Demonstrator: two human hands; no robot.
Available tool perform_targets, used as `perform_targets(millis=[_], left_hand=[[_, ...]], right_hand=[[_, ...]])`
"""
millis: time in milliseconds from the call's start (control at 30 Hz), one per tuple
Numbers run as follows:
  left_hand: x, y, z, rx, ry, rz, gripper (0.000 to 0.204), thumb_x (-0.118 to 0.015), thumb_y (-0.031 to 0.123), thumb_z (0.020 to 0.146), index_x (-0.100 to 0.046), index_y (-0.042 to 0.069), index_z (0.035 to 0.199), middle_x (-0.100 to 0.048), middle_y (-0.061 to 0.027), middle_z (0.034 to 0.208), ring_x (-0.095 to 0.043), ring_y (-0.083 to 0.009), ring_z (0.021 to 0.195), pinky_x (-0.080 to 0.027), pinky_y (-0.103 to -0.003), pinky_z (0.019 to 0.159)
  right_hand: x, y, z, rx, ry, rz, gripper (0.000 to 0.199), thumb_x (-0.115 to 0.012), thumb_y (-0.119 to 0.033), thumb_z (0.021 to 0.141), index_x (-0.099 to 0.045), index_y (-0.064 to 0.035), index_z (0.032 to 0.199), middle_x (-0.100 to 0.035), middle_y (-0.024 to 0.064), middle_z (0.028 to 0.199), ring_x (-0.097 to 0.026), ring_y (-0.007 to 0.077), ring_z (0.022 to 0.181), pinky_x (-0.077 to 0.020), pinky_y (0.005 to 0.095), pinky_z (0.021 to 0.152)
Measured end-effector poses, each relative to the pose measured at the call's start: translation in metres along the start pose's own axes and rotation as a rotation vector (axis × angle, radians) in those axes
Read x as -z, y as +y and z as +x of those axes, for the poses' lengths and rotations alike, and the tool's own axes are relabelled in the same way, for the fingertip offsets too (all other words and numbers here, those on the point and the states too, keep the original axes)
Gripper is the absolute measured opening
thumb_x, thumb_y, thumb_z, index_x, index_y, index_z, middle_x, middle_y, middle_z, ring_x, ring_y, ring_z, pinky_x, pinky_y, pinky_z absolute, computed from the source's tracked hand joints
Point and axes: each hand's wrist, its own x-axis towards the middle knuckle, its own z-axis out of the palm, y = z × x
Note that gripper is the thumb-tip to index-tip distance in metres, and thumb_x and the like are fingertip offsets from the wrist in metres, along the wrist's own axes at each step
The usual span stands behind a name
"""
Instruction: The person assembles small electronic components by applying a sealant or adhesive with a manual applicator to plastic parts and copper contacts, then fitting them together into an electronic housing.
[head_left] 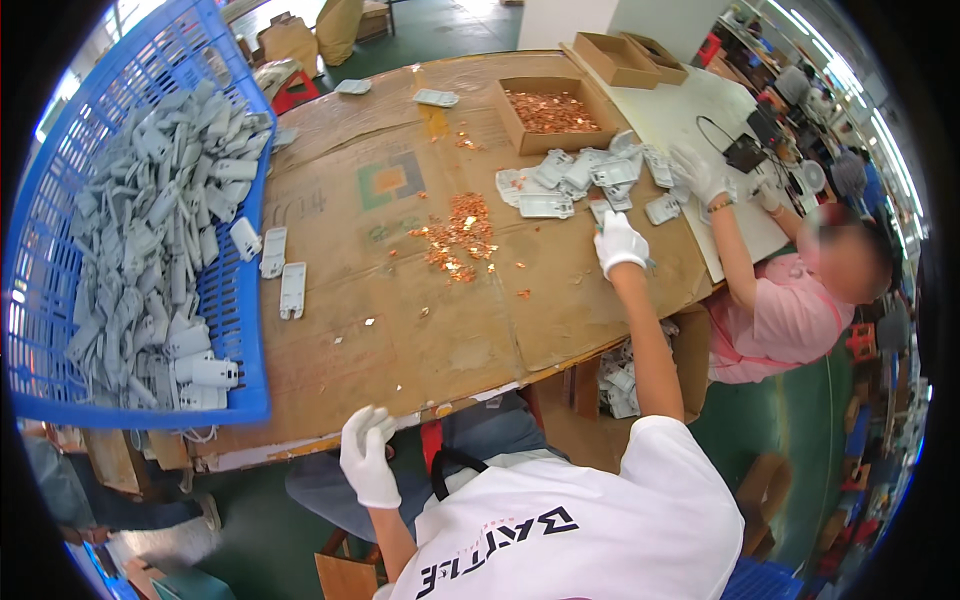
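Note:
My right hand (620, 246), in a white glove, reaches across the table to the near edge of a heap of light grey plastic housings (590, 172). Its fingers are bunched at one grey plastic housing (600, 210) and look closed on it; the fingertips are small in view. Off the table's near edge, my left hand (368, 456), also gloved, is raised with its fingers loosely apart and nothing in it. Small copper-coloured metal pieces (462, 235) lie scattered mid-table. Two separate housings, one the long housing (292, 290), rest near the blue crate.
A big blue plastic crate (262, 345) full of grey housings stands at the left. A cardboard box (512, 125) of copper pieces sits at the far side. At right, a co-worker in pink (785, 310) has gloved hands beside the heap. An open carton (690, 350) stands below the table edge.

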Motion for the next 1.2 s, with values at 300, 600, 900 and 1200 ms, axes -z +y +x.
perform_targets(millis=[300, 600, 900, 1200], left_hand=[[-0.076, 0.018, 0.042, 0.089, -0.349, -0.233, 0.055, -0.051, 0.014, 0.094, -0.029, 0.005, 0.143, -0.056, -0.0163, 0.119, -0.061, -0.0244, 0.101, -0.053, -0.036, 0.084], [-0.025, -0.018, 0.088, 0.177, -0.205, -0.054, 0.021, -0.057, 0.014, 0.09, -0.059, -0.001, 0.105, -0.064, -0.0093, 0.08, -0.062, -0.0149, 0.057, -0.052, -0.027, 0.048], [-0.013, -0.036, 0.095, 0.099, -0.099, -0.22, 0.025, -0.046, 0.012, 0.095, -0.055, -0.003, 0.113, -0.065, -0.0125, 0.088, -0.066, -0.0179, 0.066, -0.057, -0.031, 0.057], [-0.001, -0.035, 0.1, 0.005, -0.276, -0.331, 0.068, -0.06, -0.006, 0.074, -0.036, 0.002, 0.137, -0.056, -0.0153, 0.118, -0.062, -0.0245, 0.102, -0.057, -0.038, 0.079]], right_hand=[[0.053, -0.094, -0.127, 0.992, 0.042, 0.508, 0.022, -0.066, -0.013, 0.071, -0.064, -0.0211, 0.091, -0.062, 0.0002, 0.087, -0.064, 0.0208, 0.068, -0.0532, 0.0328, 0.057], [0.047, -0.166, -0.087, 1.009, 0.189, 1.03, 0.027, -0.064, 0.002, 0.068, -0.063, -0.0137, 0.09, -0.064, 0.0059, 0.094, -0.064, 0.0263, 0.081, -0.0538, 0.0349, 0.07], [-0.005, -0.212, 0.033, 0.875, -0.056, 0.349, 0.011, -0.061, -0.017, 0.082, -0.064, -0.0184, 0.093, -0.062, 0.0071, 0.097, -0.063, 0.0319, 0.089, -0.0514, 0.0426, 0.076], [0.002, -0.23, 0.026, 0.72, -0.157, 0.216, 0.014, -0.061, -0.019, 0.08, -0.067, -0.0124, 0.091, -0.066, 0.0161, 0.095, -0.062, 0.0362, 0.091, -0.0513, 0.0441, 0.079]])
